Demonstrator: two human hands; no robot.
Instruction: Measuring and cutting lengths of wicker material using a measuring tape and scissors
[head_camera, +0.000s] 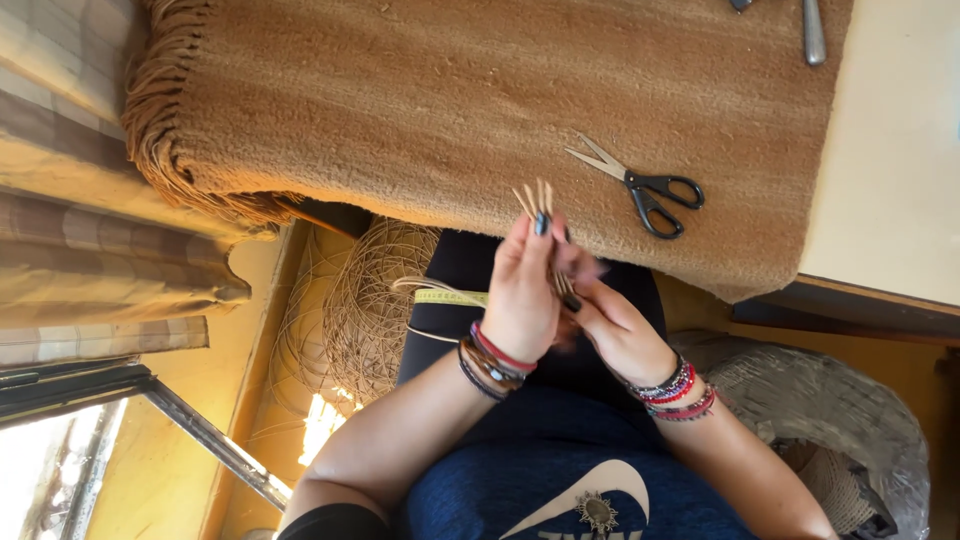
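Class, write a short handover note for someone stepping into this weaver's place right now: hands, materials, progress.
Left hand: shut on a small bundle of thin reeds, tips pointing up.
Right hand: blurred, working at the bundle's lower end; grip unclear.
Scissors lie unused on the brown fringed mat. Coiled fibre and a yellow tape measure sit by the lap.
Done: reeds gathered. Left: no woven form visible yet.

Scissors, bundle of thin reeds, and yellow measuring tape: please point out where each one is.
scissors (640, 188), head view, on the pivot where blades meet black handles.
bundle of thin reeds (535, 196), head view, on the tips above the left hand (520, 295).
yellow measuring tape (450, 297), head view, on its flat yellow strip.
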